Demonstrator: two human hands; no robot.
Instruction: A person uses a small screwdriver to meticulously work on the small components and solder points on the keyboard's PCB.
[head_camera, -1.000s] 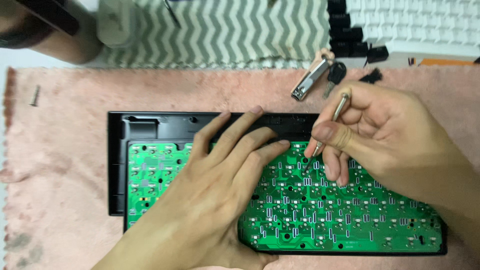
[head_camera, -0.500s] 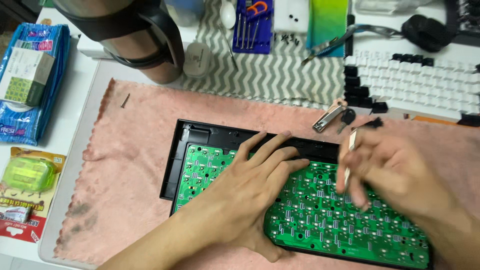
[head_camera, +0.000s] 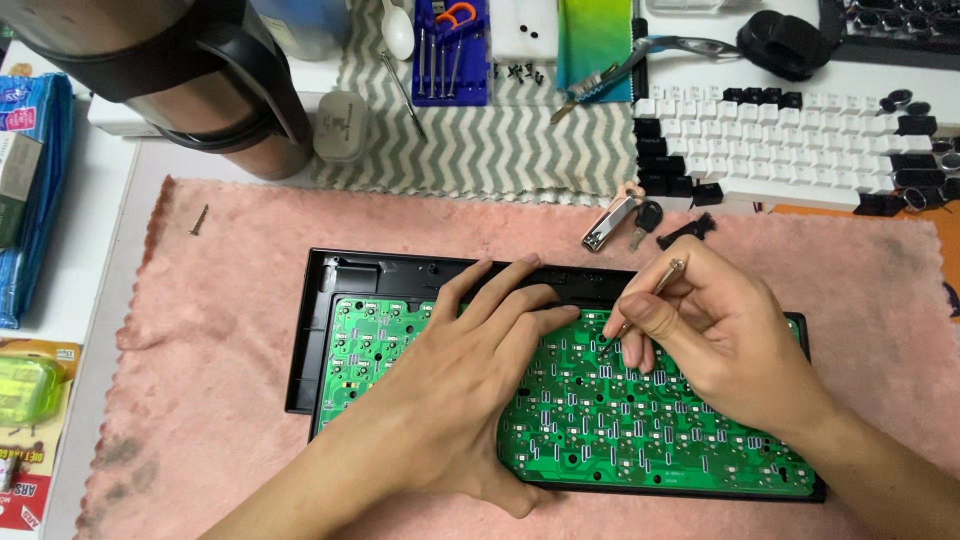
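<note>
Currently the green circuit board (head_camera: 640, 420) sits face-up inside a black keyboard case (head_camera: 400, 272), which lies on a pink towel (head_camera: 220, 330) on the table (head_camera: 120, 200). Board surface: bright green, covered in regular rows of small white and silver solder pads and markings; its left end and the whole lower right stretch are visible, the middle is hidden under the hands. The case rim shows as a black border along the top and left.

Left hand (head_camera: 470, 380): open, palm down, fingers spread flat, pressing on the centre of the board. Right hand (head_camera: 715, 335): closed in a pencil-style pinch around a thin metal screwdriver (head_camera: 650, 295), tip touching the board near its upper edge, just beside the left fingertips.

Beyond the towel's far edge: a nail clipper (head_camera: 610, 225), a black and white keycap set (head_camera: 790, 150), a blue screwdriver kit (head_camera: 450, 50) on a zigzag-patterned mat (head_camera: 500, 150).
</note>
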